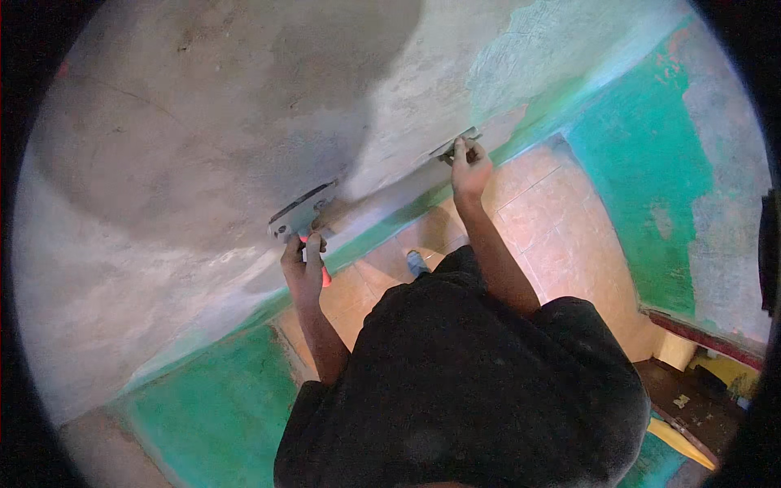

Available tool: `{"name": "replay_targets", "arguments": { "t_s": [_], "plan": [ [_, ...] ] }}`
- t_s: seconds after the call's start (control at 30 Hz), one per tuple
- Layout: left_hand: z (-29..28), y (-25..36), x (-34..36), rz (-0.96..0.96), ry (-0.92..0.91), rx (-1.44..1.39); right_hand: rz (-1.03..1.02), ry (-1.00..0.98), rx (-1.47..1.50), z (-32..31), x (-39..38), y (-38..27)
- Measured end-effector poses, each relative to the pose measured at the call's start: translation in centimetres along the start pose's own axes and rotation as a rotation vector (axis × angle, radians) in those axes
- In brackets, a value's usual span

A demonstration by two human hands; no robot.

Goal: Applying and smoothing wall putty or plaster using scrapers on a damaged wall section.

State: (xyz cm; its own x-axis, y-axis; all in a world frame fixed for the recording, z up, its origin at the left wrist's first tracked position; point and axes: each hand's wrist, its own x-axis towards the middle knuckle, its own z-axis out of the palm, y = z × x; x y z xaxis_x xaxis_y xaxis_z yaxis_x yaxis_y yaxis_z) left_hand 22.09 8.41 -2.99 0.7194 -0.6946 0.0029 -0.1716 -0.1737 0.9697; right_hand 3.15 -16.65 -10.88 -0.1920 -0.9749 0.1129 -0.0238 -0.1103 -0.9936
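Observation:
My left hand (303, 272) is closed round the red handle of a wide putty knife (303, 218). Its broad blade has a dark edge and carries smears of greyish filler. My right hand (471, 172) grips a flat metal scraper (452, 146) by its upper part, fingers bent over it. That scraper lies close along the pale, patchy wall (407, 98); whether its edge touches cannot be made out. The putty knife is also held up before the wall, lower and to the left of the scraper.
Green paint covers the lower walls at right (643, 171) and left (211, 407). Tan floor tiles (553, 211) lie below, with my shoe (416, 262) on them. A dark wooden shelf or table (683, 398) with small items stands at lower right, beside a yellow strip (683, 443).

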Motion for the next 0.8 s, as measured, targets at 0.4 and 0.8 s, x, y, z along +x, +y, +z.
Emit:
{"name": "replay_targets", "arguments": {
  "t_s": [0.4, 0.8],
  "plan": [
    [-0.4, 0.1, 0.2, 0.034, -0.022, -0.002, 0.035, -0.041, 0.025, 0.5, 0.4, 1.5],
    [-0.5, -0.1, 0.3, -0.003, -0.024, 0.021, -0.051, -0.042, -0.08, 0.3, -0.2, 2.2]
  ]
}}
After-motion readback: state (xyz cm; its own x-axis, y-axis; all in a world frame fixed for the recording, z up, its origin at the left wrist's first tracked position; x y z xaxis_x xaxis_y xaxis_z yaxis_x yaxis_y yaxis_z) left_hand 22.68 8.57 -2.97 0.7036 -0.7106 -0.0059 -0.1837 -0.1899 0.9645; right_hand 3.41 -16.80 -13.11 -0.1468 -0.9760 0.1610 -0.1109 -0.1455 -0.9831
